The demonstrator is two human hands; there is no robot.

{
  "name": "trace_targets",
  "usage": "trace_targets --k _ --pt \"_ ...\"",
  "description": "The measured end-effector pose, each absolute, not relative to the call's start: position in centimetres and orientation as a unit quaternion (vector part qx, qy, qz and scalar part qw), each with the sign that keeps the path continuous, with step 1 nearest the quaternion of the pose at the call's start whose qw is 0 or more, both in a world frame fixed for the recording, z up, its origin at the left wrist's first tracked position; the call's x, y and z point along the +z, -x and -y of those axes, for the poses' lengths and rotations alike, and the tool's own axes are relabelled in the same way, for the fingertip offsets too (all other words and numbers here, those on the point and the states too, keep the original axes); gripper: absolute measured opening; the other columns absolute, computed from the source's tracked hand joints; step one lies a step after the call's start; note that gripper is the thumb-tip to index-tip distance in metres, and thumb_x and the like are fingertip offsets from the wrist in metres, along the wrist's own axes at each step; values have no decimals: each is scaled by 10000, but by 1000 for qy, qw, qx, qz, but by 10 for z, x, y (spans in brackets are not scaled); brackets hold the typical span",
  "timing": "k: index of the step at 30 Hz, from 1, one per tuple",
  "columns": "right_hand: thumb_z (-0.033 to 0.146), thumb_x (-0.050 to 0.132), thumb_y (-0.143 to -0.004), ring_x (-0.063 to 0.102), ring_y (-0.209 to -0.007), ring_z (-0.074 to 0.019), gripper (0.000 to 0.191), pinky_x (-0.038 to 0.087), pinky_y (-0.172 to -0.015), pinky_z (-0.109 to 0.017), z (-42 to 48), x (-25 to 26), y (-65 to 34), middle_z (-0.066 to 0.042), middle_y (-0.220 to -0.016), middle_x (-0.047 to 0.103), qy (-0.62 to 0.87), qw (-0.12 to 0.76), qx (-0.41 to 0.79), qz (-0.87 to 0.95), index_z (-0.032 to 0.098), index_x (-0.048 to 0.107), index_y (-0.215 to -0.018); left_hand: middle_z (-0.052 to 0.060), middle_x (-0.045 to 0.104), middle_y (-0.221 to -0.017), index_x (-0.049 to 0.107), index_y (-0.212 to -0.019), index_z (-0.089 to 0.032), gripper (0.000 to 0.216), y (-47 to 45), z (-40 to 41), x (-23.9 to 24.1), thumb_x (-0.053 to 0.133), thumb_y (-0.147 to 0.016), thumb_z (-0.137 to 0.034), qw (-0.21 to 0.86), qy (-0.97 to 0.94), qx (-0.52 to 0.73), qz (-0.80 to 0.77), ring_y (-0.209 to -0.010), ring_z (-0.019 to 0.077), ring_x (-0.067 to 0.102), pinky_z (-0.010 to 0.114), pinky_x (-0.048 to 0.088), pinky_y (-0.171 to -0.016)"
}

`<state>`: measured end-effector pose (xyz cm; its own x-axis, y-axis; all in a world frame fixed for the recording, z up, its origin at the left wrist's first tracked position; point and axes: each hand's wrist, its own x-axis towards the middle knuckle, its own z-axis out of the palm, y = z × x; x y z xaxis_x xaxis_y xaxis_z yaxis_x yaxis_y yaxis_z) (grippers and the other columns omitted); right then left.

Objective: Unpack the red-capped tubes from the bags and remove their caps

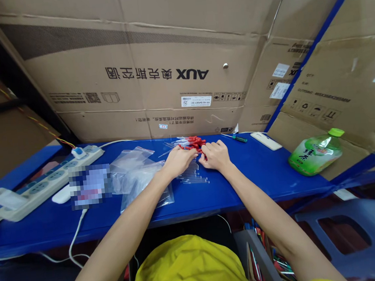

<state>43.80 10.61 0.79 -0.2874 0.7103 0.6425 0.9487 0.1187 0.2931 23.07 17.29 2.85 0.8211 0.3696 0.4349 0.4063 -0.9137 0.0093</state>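
Observation:
My left hand [183, 159] is closed, its fingertips pressed against a red-handled piece at the near edge of a pile of red-handled pieces [194, 140]. Close beside it, my right hand [216, 155] is curled into a fist; whatever is inside the fingers is hidden. The two hands nearly meet, with a bit of red showing between them. Several thin clear plastic tubes [194, 180] lie side by side on the blue table [264, 177], just below my hands. Clear plastic bags [133, 174] are spread out left of my left forearm and partly under it.
A green-handled screwdriver [237, 138] and a white flat object [266, 141] lie to the right. Further right is a green-capped bottle [315, 154]. On the left sits a power strip [48, 182] with cables. Cardboard [151, 42] walls the back. A box [265, 256] of tools stands below.

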Motion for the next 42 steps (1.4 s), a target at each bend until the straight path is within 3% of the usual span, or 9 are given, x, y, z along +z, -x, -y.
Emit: trace_targets --k 7,10,14,18,22,27,33,42 --pt "313 562 -856 504 -719 -226 180 265 -738 -381 -107 9 -440 -101 -775 673 581 186 -322 724 181 677 -814 64 784 -888 699 -1032 -209 367 -232 -170 31 371 -1124 -345 39 952 -219 211 -796 212 704 358 440 -874" --pt "256 522 -870 538 -719 -227 175 294 -739 -367 -102 13 -462 -104 -750 683 662 236 -300 645 184 664 -799 53 775 -839 698 -1027 -214 383 -216 -179 31 358 -1130 -356 36 948 -209 239 -792 213 706 352 436 -849" --pt "231 430 -942 599 -745 -241 269 335 -749 -354 -96 13 -498 -147 -888 758 760 286 -272 517 158 688 -930 57 800 -924 696 -1083 -223 406 -192 -196 27 342 -1136 -416 34 928 -221 299 -840 220 723 345 430 -818" --pt "291 392 -1017 643 -754 -244 317 359 -733 -335 -101 7 -499 -130 -941 773 743 271 -216 572 171 676 -1088 55 795 -1133 698 -1131 -239 364 -194 -197 23 383 -1129 -423 6 932 -247 265 -1034 218 719 338 442 -856" --pt "351 397 -1044 664 -737 -233 343 343 -666 -302 -108 3 -489 -68 -900 751 714 284 -143 624 182 554 -1297 52 767 -1121 705 -1078 -238 311 -205 -190 19 437 -1112 -392 -10 948 -228 220 -1080 216 681 336 458 -874" --pt "393 425 -1041 667 -736 -239 287 280 -611 -293 -105 2 -498 -28 -798 711 751 300 -88 582 197 496 -1238 41 734 -1065 702 -1027 -240 209 -206 -195 9 530 -1069 -352 -36 958 -201 203 -1045 212 667 330 471 -861" --pt "332 495 -991 660 -739 -233 226 266 -621 -284 -101 0 -501 15 -729 686 771 255 -4 583 242 490 -1198 42 740 -1088 699 -1080 -235 165 -208 -194 5 587 -1049 -353 -45 960 -180 208 -1051 219 666 346 472 -901" --pt "270 501 -986 694 -792 -235 177 286 -638 -285 -102 -3 -499 10 -805 751 757 255 17 601 262 516 -1162 71 728 -1140 702 -1063 -234 246 -203 -191 14 487 -1083 -353 -6 928 -232 292 -1068 244 648 364 491 -879"
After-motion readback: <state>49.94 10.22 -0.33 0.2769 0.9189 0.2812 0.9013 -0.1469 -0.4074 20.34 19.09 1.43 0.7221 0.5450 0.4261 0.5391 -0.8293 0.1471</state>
